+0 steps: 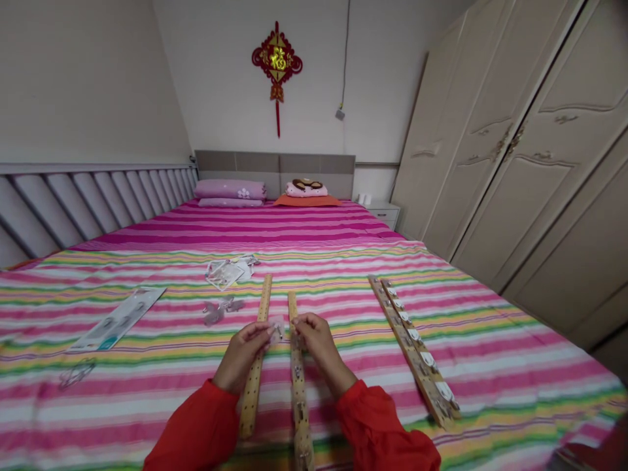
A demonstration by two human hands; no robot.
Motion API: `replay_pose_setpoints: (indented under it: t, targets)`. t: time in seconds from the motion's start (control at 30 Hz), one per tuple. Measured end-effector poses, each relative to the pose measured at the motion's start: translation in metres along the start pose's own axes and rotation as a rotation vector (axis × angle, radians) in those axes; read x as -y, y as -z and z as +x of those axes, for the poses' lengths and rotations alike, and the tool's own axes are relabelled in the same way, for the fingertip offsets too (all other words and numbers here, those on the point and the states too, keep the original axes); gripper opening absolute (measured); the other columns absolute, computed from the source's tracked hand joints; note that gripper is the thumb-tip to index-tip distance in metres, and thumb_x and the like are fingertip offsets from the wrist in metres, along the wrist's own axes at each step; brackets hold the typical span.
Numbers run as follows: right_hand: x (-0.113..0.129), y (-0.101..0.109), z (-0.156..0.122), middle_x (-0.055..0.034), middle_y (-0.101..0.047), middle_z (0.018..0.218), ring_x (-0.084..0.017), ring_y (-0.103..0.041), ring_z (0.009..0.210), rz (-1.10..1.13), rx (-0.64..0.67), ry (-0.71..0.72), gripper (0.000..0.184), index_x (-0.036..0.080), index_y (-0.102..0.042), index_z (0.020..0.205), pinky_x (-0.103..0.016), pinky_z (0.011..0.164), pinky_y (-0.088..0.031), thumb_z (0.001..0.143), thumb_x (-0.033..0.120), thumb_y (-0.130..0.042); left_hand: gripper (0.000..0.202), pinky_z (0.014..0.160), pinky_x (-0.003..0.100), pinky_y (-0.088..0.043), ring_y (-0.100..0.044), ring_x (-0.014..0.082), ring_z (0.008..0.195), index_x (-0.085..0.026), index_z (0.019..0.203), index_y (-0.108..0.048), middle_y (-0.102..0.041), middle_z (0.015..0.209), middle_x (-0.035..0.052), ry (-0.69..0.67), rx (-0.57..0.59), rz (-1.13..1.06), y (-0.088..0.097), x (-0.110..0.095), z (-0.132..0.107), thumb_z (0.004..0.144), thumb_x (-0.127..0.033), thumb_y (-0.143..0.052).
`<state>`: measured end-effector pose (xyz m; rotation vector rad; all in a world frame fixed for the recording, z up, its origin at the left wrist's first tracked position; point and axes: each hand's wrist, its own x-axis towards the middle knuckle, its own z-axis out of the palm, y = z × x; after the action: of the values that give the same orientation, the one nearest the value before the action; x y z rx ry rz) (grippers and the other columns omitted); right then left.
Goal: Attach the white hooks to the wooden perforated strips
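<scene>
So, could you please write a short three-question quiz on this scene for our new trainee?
1. True or false: the left hand holds the small clear packet.

2. Choose one. The red ornament hangs on:
A) the wardrobe
B) the wall
C) the bed rail

3. Fill in the number: out to the right of the right hand, ____ strips lie side by side on the bed cover.

Key: 1. True. 2. B. 3. Two.

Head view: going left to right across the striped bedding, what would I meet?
Long card, plastic scraps, left strip, clear packet, middle strip, strip pair.
</scene>
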<state>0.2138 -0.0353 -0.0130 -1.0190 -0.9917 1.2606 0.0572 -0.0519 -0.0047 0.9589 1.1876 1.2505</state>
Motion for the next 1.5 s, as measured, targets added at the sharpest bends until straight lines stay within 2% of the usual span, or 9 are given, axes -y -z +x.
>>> replay_pose_setpoints:
  t: [0.13,0.2,0.43,0.63,0.8,0.93,1.03,1.3,1.5]
  targets:
    - [-0.002,0.009,-0.004,0.0034,-0.055,0.055,-0.012,-0.048,0.052,-0.041,0.022,0.071,0.02,0.018,-0.062,0.063,-0.024,0.05,-0.037,0.062,0.037,-0.069,0.037,0.059,0.022,-0.048,-0.061,0.0113,0.063,-0.016,0.079,-0.068,-0.068,0.075,0.0032,0.103,-0.019,-0.098,-0.009,0.006,0.004,0.049,-0.032,-0.083]
    - [0.001,0.009,-0.008,0.0026,-0.058,0.058,-0.012,-0.048,0.052,-0.078,0.013,0.118,0.02,0.018,-0.065,0.066,-0.024,0.052,-0.038,0.064,0.037,-0.069,0.035,0.058,0.024,-0.048,-0.061,0.0129,0.063,-0.016,0.078,-0.068,-0.068,0.073,0.0035,0.058,-0.021,-0.007,-0.012,0.008,0.006,0.051,-0.033,-0.081]
    - [-0.001,0.004,-0.007,0.0009,-0.062,0.06,-0.013,-0.053,0.055,0.034,0.069,0.028,0.032,0.016,-0.067,0.068,-0.023,0.05,-0.041,0.059,0.045,-0.077,0.018,0.074,0.031,-0.048,-0.061,0.0196,0.082,-0.022,0.089,-0.068,-0.067,0.085,0.005,-0.725,-0.056,0.783,-0.028,0.008,-0.002,0.081,-0.028,-0.054]
    - [-0.008,0.009,-0.004,0.0008,-0.062,0.057,-0.011,-0.055,0.049,0.235,0.066,-0.153,0.038,0.015,-0.063,0.069,-0.02,0.046,-0.043,0.059,0.05,-0.077,0.021,0.077,0.034,-0.043,-0.061,0.0218,0.086,-0.023,0.099,-0.066,-0.069,0.089,0.0062,-0.895,-0.009,1.069,-0.035,0.008,-0.005,0.086,-0.023,-0.049]
    - [-0.006,0.015,-0.005,-0.0008,-0.066,0.06,-0.009,-0.055,0.047,0.347,0.115,-0.207,0.033,0.014,-0.066,0.073,-0.018,0.046,-0.043,0.056,0.038,-0.081,0.037,0.082,0.037,-0.043,-0.064,0.0229,0.087,-0.025,0.114,-0.063,-0.072,0.091,0.0047,-0.787,0.003,0.912,-0.032,0.008,0.003,0.077,-0.022,-0.059]
    - [-0.013,0.019,-0.002,0.0023,-0.065,0.058,-0.008,-0.055,0.043,0.353,0.111,-0.21,0.045,0.015,-0.064,0.089,-0.018,0.043,-0.042,0.05,0.025,-0.084,0.039,0.08,0.034,-0.047,-0.066,0.0212,0.08,-0.023,0.108,-0.066,-0.073,0.081,0.0025,-0.532,0.009,0.592,-0.031,0.0,0.01,0.069,-0.026,-0.066]
    - [-0.02,0.021,0.002,0.005,-0.063,0.052,-0.01,-0.053,0.037,0.275,0.118,-0.199,0.053,0.016,-0.062,0.094,-0.02,0.037,-0.04,0.048,0.027,-0.084,0.044,0.074,0.032,-0.051,-0.067,0.0203,0.076,-0.021,0.105,-0.066,-0.072,0.076,0.002,-0.365,0.052,0.409,-0.031,-0.008,0.016,0.062,-0.029,-0.071]
    - [-0.026,0.022,0.012,0.0033,-0.058,0.042,-0.008,-0.048,0.035,0.099,0.151,-0.165,0.036,0.013,-0.066,0.067,-0.019,0.036,-0.036,0.053,0.043,-0.08,0.052,0.066,0.029,-0.05,-0.065,0.0179,0.069,-0.014,0.1,-0.066,-0.07,0.068,0.0032,-0.198,0.19,0.263,-0.036,-0.016,0.038,0.054,-0.035,-0.076]
    - [-0.028,0.021,0.028,0.0019,-0.058,0.044,-0.007,-0.048,0.037,0.186,0.067,-0.186,0.037,0.013,-0.067,0.058,-0.02,0.042,-0.039,0.053,0.047,-0.079,0.051,0.068,0.026,-0.048,-0.063,0.0152,0.073,-0.014,0.09,-0.067,-0.07,0.076,0.0033,-0.16,0.027,0.121,-0.043,-0.008,0.06,0.048,-0.04,-0.08]
